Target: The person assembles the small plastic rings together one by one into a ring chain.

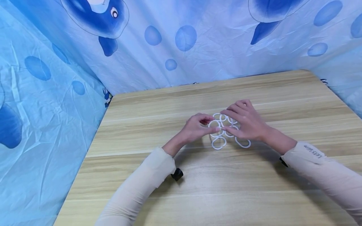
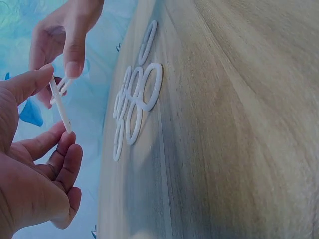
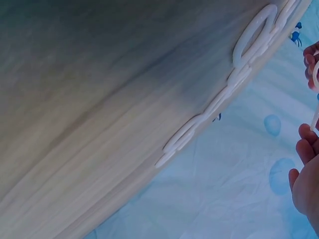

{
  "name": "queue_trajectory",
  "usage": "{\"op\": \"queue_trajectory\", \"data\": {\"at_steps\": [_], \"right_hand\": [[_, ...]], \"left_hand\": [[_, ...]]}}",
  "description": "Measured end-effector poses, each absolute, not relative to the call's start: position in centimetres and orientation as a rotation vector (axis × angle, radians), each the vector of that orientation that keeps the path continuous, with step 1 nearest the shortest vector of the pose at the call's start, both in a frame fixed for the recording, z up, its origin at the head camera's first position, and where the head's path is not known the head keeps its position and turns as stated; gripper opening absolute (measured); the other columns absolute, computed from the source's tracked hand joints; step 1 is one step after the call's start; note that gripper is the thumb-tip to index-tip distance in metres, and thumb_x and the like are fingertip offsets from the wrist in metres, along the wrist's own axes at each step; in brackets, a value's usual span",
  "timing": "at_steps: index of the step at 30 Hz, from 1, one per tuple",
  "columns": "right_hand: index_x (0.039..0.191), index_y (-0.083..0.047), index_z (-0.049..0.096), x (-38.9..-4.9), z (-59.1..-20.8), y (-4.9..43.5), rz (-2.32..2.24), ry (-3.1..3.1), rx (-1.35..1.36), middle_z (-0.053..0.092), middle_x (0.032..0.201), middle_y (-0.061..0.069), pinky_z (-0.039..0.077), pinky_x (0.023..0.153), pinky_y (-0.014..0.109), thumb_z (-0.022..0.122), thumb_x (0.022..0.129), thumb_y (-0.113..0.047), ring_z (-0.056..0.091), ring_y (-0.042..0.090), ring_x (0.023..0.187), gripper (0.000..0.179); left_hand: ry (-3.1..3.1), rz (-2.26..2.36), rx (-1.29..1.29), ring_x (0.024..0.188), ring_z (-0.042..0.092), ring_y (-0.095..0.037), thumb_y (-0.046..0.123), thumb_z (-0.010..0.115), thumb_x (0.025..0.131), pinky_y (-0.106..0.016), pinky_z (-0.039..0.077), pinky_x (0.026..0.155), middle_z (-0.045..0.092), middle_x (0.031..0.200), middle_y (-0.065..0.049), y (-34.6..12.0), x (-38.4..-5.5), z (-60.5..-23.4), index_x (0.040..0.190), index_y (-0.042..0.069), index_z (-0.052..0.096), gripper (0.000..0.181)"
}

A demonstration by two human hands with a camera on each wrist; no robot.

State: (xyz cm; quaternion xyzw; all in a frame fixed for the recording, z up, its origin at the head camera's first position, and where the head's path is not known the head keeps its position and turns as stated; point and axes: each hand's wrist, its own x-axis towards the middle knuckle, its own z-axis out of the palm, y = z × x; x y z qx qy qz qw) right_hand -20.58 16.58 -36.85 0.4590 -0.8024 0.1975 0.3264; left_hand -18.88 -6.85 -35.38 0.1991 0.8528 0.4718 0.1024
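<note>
My left hand (image 1: 195,128) pinches a white plastic ring (image 2: 61,108) at its edge between thumb and fingers. Facing it, my right hand (image 1: 249,125) pinches a second white ring (image 2: 64,85) with thumb and fingers. The two rings overlap in the left wrist view, held above the table. Below the hands lie several more white rings (image 1: 219,143), some with a small gap in the loop. Another loose ring (image 1: 244,144) lies under the right hand. Only part of the right hand (image 3: 306,191) shows at the edge of the right wrist view.
The wood-grain table (image 1: 240,194) spreads under both forearms. A blue curtain (image 1: 198,47) with whale and bubble prints hangs behind it and along the left side. Small black devices (image 1: 177,174) sit under the sleeves at the wrists.
</note>
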Motion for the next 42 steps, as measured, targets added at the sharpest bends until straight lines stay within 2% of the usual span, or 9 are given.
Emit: {"op": "queue_trajectory", "data": {"at_steps": [6,14,25,29,35,42], "right_hand": [[0.109,-0.002,0.067,-20.6,-37.0,16.1,0.543,-2.039,1.22,0.065,0.092,0.011,0.035,0.079,0.049,0.059,0.089,-0.047,0.052,0.032,0.086,0.05],[0.109,0.0,0.067,-20.6,-37.1,15.7,0.547,-1.971,1.227,0.065,0.092,0.012,0.036,0.078,0.049,0.063,0.087,-0.04,0.054,0.032,0.084,0.046],[0.111,0.002,0.065,-20.4,-37.0,15.4,0.43,-1.933,1.21,0.064,0.094,0.016,0.038,0.078,0.051,0.06,0.089,-0.04,0.054,0.035,0.083,0.047],[0.113,0.001,0.065,-20.3,-37.2,15.2,0.363,-1.93,1.225,0.063,0.094,0.016,0.039,0.079,0.052,0.055,0.091,-0.039,0.054,0.035,0.084,0.046],[0.112,0.0,0.063,-20.3,-37.4,14.8,0.303,-1.936,1.242,0.062,0.096,0.015,0.04,0.081,0.051,0.051,0.089,-0.035,0.053,0.034,0.084,0.044],[0.114,0.0,0.064,-20.3,-37.2,15.1,0.338,-1.946,1.215,0.063,0.094,0.016,0.038,0.081,0.052,0.051,0.092,-0.041,0.054,0.035,0.084,0.048]], "left_hand": [[2.462,1.412,0.572,0.101,0.055,-0.018,0.034,0.076,0.082,-0.028,0.047,0.087,0.061,0.117,-0.013,-6.8,-18.8,-35.2,0.12,0.004,0.064,0.05],[2.4,1.447,0.534,0.1,0.055,-0.017,0.034,0.075,0.083,-0.028,0.047,0.087,0.06,0.118,-0.013,-6.9,-18.8,-35.2,0.121,0.004,0.064,0.05],[2.326,1.525,0.493,0.099,0.057,-0.017,0.032,0.076,0.083,-0.026,0.049,0.085,0.062,0.118,-0.017,-7.0,-18.9,-35.1,0.122,0.001,0.063,0.052],[2.316,1.545,0.496,0.096,0.057,-0.016,0.03,0.077,0.082,-0.025,0.049,0.082,0.064,0.111,-0.012,-6.8,-18.8,-35.2,0.12,0.003,0.065,0.048],[2.347,1.506,0.579,0.091,0.056,-0.016,0.033,0.077,0.082,-0.028,0.047,0.077,0.062,0.095,-0.002,-6.3,-18.6,-35.0,0.108,0.006,0.069,0.038],[2.356,1.475,0.547,0.108,0.054,-0.019,0.033,0.076,0.082,-0.028,0.046,0.091,0.061,0.118,-0.004,-6.6,-18.7,-35.1,0.13,0.005,0.058,0.058]]}}
